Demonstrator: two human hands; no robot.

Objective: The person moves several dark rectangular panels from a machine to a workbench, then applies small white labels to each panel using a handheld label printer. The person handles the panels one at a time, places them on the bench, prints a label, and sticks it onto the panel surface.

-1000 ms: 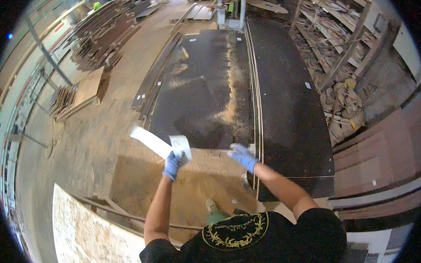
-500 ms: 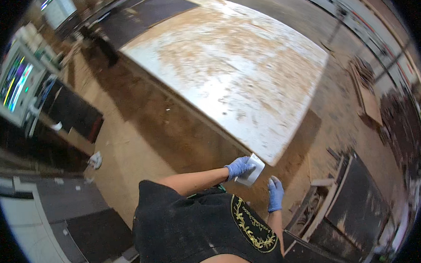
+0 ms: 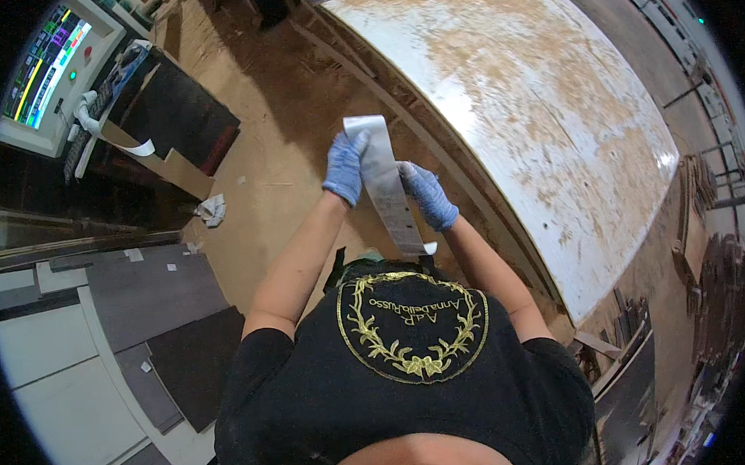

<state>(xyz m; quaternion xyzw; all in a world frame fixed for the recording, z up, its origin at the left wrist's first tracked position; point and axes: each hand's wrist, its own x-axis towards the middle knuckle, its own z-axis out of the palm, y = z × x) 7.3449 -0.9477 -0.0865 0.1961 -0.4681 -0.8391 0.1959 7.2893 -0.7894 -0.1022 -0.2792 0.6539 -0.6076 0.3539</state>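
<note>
In front of my chest hangs a long pale strip of printed labels (image 3: 387,190), unrolled lengthwise, its lower end curling near my shirt. My left hand (image 3: 344,171), in a blue glove, grips the strip near its upper end with the thumb across its face. My right hand (image 3: 430,197), gloved the same way, closes on the strip's right edge about midway down. Some of its fingers are hidden.
On the right stands a large white-topped table (image 3: 544,139) strewn with sawdust. A control console with a lit screen (image 3: 48,68) is at upper left, with crumpled white paper (image 3: 211,211) on the floor below. Dark and white panels (image 3: 152,294) lie lower left.
My right hand has come up from hanging free and taken hold of the strip. The folded labels in my left hand are now unrolled. My view has turned left.
</note>
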